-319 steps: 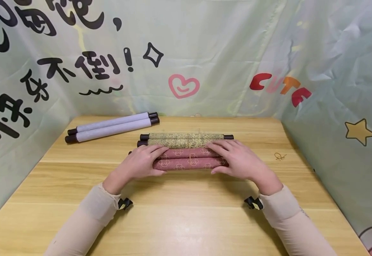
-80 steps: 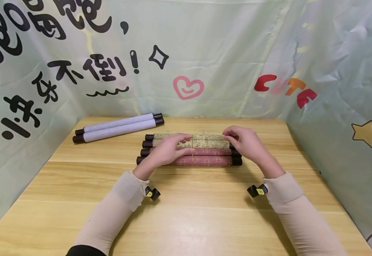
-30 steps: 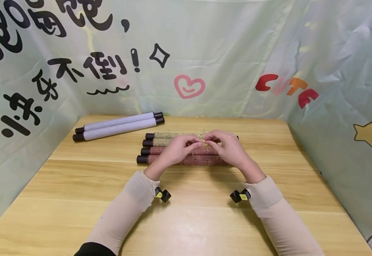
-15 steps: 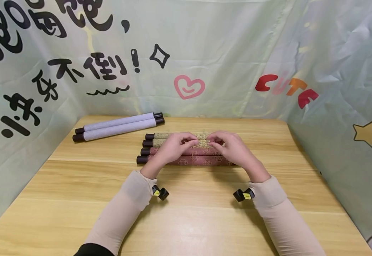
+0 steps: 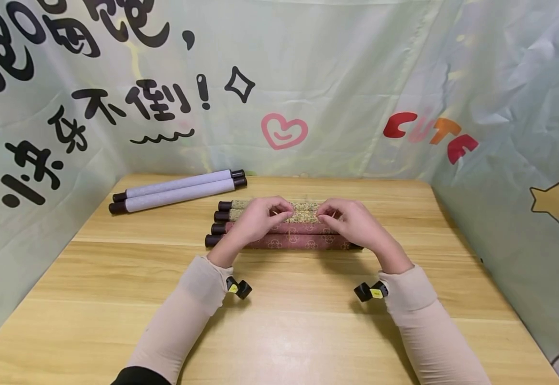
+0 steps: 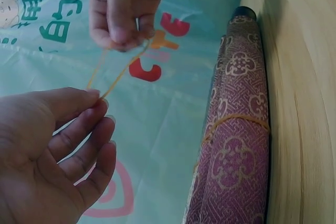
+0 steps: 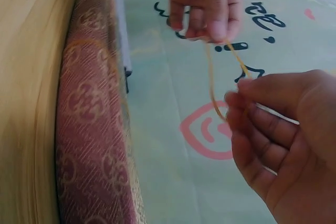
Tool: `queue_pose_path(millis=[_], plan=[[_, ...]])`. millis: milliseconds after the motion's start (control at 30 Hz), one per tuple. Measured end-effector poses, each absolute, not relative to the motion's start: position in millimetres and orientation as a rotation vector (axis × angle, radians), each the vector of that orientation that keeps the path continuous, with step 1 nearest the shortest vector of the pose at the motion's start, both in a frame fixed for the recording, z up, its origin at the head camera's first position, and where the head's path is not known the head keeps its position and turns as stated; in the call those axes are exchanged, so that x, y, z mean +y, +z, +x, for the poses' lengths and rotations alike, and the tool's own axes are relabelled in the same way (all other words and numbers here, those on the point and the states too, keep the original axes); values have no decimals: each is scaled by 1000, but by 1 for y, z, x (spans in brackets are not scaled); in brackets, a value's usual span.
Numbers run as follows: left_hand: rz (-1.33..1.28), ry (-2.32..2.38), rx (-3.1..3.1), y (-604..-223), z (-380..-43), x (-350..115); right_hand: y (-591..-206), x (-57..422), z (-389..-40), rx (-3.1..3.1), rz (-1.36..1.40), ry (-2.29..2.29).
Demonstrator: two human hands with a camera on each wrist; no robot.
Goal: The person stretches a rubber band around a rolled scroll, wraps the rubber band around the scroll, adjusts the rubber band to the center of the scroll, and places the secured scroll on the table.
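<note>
The left hand (image 5: 265,218) and the right hand (image 5: 354,222) face each other over the bench (image 5: 299,326), the left at nine o'clock and the right at three. A thin yellow band (image 7: 211,81) is stretched in the air between them, over the yellow scrolls (image 5: 304,216) in the head view; each hand's fingers pinch one end of it between thumb and forefinger, the others loosely curled. The yellow pair lies side by side, and just beside it, at six o'clock, lie two red scrolls (image 5: 308,242) with a yellow tie (image 6: 242,117) round them. Two lilac scrolls (image 5: 183,194) rest together at ten o'clock from the hands, apart from the rest. Beyond the bench hangs a pale cloth (image 5: 342,64), its pink heart (image 5: 284,135) at twelve, its star (image 5: 554,203) at two. Beige sleeves (image 5: 428,321) reach in from seven and five o'clock.
</note>
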State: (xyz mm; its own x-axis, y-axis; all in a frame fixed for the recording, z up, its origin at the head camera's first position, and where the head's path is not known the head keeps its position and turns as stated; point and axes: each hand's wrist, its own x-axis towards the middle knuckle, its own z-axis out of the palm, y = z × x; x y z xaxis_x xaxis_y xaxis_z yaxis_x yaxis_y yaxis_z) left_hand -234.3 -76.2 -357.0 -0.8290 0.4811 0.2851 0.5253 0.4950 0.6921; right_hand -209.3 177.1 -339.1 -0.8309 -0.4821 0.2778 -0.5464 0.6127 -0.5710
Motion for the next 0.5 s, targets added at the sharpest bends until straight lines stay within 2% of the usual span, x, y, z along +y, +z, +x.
queue_pose_path(millis=[133, 500], plan=[[-893, -1221, -2720, -357, -235, -77, -337, 183, -209, -2675, 868, 1218], [-890, -1090, -2788, -357, -234, -75, -327, 201, -209, -2420, 652, 1227]])
